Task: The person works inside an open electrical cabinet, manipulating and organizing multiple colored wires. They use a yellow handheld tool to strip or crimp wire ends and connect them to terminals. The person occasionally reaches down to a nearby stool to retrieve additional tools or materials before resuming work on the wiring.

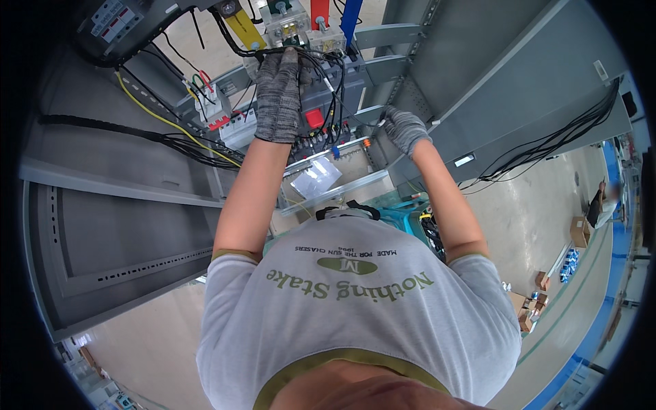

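My left hand point(278, 97), in a grey knitted glove, reaches up into the open cabinet. Its fingers are pressed together, with their tips at a bundle of black wires point(316, 56) in front of the breaker; its thumb is hidden. Lower and to the right, my right hand point(406, 130) wears a matching glove. Its fingers are closed in a pinch on a thin wire point(361, 111) that runs from the bundle. Between the hands is a dark grey circuit breaker point(350, 92) with a red block point(314, 119) on its front.
Yellow point(244, 29), red point(319, 12) and blue point(351, 19) bars stand above the breaker. Small white breakers point(213, 106) sit to the left. Grey cabinet doors point(116, 239) flank me, black wires point(560, 142) hanging along the right one. A person point(605, 205) is far right, near cardboard boxes point(580, 232).
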`<action>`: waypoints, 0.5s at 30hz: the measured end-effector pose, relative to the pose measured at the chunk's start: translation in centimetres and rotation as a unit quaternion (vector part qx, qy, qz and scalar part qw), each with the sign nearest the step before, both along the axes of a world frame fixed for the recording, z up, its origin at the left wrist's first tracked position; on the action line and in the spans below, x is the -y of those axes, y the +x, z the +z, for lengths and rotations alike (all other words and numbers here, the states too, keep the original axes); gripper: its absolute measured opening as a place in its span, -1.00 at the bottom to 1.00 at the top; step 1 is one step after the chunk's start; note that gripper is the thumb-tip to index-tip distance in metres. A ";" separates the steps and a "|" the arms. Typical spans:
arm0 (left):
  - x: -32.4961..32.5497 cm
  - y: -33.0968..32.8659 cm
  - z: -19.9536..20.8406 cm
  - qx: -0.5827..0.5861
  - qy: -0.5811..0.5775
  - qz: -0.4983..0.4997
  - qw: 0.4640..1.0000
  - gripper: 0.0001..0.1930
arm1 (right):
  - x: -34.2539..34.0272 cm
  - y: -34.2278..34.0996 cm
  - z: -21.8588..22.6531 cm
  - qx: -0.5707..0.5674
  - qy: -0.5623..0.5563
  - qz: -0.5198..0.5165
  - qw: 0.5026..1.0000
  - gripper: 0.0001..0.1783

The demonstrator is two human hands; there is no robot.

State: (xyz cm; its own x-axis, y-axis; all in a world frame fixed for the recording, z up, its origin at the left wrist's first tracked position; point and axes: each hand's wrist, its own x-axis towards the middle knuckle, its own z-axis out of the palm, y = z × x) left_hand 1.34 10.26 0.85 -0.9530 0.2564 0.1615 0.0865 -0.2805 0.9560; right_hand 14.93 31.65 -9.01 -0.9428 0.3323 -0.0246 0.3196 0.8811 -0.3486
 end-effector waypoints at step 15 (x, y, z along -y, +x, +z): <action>0.5 -0.3 -0.3 0.015 0.019 -0.043 0.999 -0.84 | 2.7 2.3 13.2 -0.328 -0.131 0.192 0.915 -0.75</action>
